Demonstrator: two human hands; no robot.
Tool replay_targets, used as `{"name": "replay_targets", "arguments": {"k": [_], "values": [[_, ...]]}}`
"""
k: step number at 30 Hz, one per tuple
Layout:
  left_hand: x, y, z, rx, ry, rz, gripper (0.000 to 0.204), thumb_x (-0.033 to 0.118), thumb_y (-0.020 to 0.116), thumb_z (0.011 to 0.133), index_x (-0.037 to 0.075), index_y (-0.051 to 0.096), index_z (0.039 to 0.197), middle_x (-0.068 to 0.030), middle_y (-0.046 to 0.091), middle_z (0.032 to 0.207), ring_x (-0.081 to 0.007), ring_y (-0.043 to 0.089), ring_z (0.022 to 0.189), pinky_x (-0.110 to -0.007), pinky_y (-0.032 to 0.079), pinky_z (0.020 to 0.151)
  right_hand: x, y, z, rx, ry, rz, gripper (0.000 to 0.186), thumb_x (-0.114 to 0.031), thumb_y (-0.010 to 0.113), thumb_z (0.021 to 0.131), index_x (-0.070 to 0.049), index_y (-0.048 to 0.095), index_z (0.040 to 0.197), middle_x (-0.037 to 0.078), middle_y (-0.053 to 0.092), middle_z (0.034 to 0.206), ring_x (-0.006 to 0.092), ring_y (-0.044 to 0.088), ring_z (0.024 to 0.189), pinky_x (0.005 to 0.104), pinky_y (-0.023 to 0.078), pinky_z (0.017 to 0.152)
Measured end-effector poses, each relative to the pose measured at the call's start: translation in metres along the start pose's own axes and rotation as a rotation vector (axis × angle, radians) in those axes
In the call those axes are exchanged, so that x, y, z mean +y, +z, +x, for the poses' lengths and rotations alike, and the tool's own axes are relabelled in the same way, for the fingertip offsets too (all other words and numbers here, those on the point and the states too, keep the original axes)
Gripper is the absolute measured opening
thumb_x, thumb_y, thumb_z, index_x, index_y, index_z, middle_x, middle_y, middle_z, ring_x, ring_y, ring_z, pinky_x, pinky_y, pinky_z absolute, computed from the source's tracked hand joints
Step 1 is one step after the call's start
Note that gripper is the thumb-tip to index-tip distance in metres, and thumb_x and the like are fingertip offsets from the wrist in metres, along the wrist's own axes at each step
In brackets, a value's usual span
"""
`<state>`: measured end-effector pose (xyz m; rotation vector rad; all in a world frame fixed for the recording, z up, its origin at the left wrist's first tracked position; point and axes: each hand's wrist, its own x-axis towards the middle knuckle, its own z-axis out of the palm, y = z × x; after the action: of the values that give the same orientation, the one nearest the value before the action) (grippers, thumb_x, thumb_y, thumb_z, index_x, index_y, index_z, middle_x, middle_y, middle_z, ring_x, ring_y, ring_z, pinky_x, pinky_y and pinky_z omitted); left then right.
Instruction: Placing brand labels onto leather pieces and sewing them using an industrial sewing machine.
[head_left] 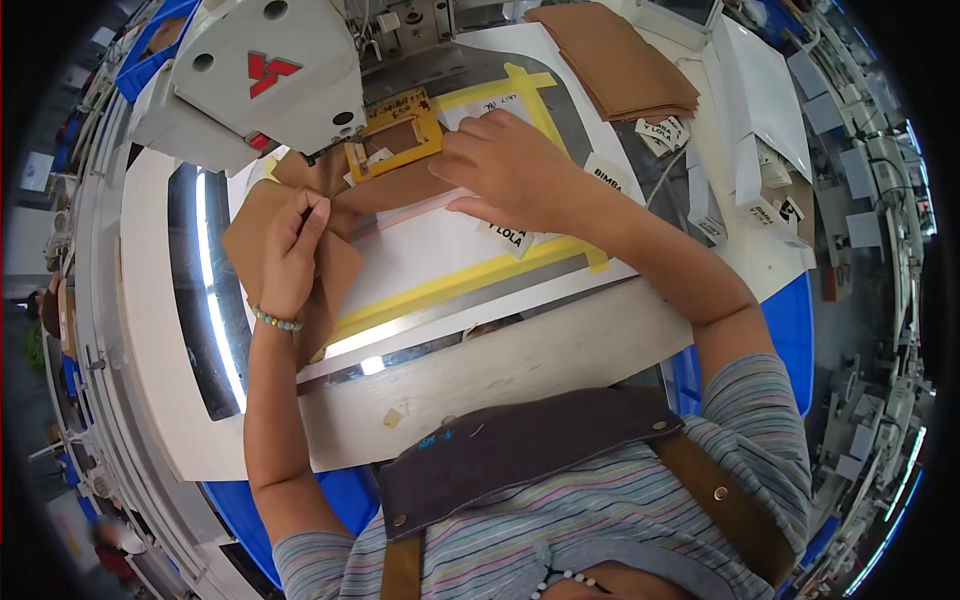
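Two bare hands are at work in the view I watch from far off. The left hand [292, 255] has its fingers curled in, with the thumb pressed down, and it pinches the brown cloth [252, 228]. The right hand [515, 172] has bent fingers by the yellow frame [432, 137]; I cannot tell if they grip anything. The brown cloth is in front of the big white machine [265, 90], and a strip of it runs along below the frame. I see a brown stack [620, 65] at the top right.
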<state>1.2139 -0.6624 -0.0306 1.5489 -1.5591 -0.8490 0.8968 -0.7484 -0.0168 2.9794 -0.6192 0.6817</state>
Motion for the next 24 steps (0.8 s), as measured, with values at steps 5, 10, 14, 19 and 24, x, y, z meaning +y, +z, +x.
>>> {"name": "replay_targets", "arguments": {"k": [5, 10, 14, 19, 24], "values": [[-0.005, -0.004, 0.002, -0.101, -0.128, -0.133, 0.022, 0.021, 0.059, 0.112, 0.007, 0.061, 0.096, 0.007, 0.048, 0.081, -0.002, 0.042, 0.073, -0.022, 0.035, 0.064, 0.002, 0.016, 0.013, 0.024, -0.059, -0.057, 0.037, -0.034, 0.083, 0.083, -0.011, 0.069, 0.107, 0.005, 0.061, 0.109, 0.024, 0.059, 0.106, 0.0407, 0.047, 0.09], [-0.006, 0.005, -0.001, -0.175, -0.023, -0.162, 0.021, 0.021, 0.061, 0.111, 0.006, 0.06, 0.096, 0.0068, 0.045, 0.079, -0.0037, 0.039, 0.074, -0.023, 0.035, 0.065, -0.005, 0.023, 0.017, 0.09, -0.082, -0.048, 0.034, -0.036, 0.082, 0.084, -0.013, 0.068, 0.105, 0.002, 0.061, 0.108, 0.0227, 0.059, 0.105, 0.0396, 0.048, 0.089], [-0.005, 0.01, -0.002, -0.246, 0.052, -0.091, 0.02, 0.021, 0.057, 0.112, 0.007, 0.061, 0.099, 0.0086, 0.048, 0.087, -0.0024, 0.04, 0.082, -0.021, 0.035, 0.074, -0.01, 0.025, 0.016, 0.073, -0.094, -0.002, 0.027, -0.034, 0.08, 0.086, -0.015, 0.068, 0.101, 0.0, 0.061, 0.107, 0.0207, 0.06, 0.105, 0.0387, 0.048, 0.088], [0.002, 0.019, -0.003, -0.225, 0.012, -0.238, 0.022, 0.019, 0.062, 0.11, 0.004, 0.06, 0.094, 0.0064, 0.046, 0.081, -0.0043, 0.038, 0.075, -0.024, 0.035, 0.066, -0.003, 0.027, 0.017, 0.119, -0.071, -0.123, 0.018, -0.023, 0.078, 0.084, -0.013, 0.068, 0.096, 0.0, 0.062, 0.104, 0.0202, 0.061, 0.103, 0.0376, 0.049, 0.087], [0.024, 0.017, -0.01, -0.293, -0.012, -0.138, 0.022, 0.017, 0.063, 0.108, 0.003, 0.06, 0.092, 0.0027, 0.049, 0.077, -0.0084, 0.043, 0.071, -0.028, 0.038, 0.065, -0.006, 0.02, 0.015, 0.007, -0.097, -0.137, 0.01, -0.018, 0.071, 0.087, -0.013, 0.072, 0.095, -0.001, 0.068, 0.104, 0.0192, 0.062, 0.106, 0.0364, 0.05, 0.089]]}}
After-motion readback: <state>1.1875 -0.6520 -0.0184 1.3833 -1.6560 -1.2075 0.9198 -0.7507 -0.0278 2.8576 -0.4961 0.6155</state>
